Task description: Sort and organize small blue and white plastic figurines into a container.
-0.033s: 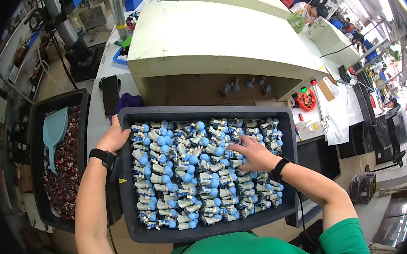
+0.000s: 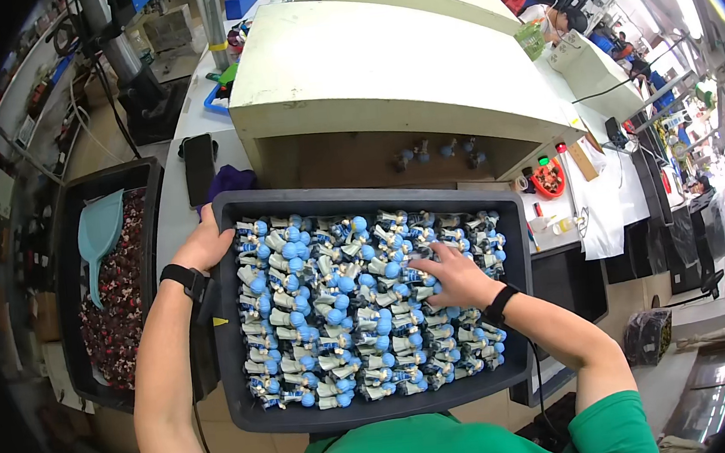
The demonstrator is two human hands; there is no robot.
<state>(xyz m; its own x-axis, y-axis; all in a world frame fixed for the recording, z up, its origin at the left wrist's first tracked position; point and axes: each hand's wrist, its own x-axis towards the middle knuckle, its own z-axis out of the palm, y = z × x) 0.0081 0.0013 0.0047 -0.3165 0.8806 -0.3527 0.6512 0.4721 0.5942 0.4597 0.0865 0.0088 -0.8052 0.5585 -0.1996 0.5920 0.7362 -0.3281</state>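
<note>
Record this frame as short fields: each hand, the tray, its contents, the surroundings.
Left hand: on the tray's left rim, near the far corner
Right hand: fingers spread over figurines; contact unclear
Tray: black, rectangular
Contents: many blue-headed figurines in rough rows
Left side: bin with dustpan
Beyond tray: phone, purple cloth

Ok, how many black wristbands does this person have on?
2: one wristband just behind the left hand, which grips the tray; another wristband just behind the right hand, at the figurines. Neither is hidden.
</note>
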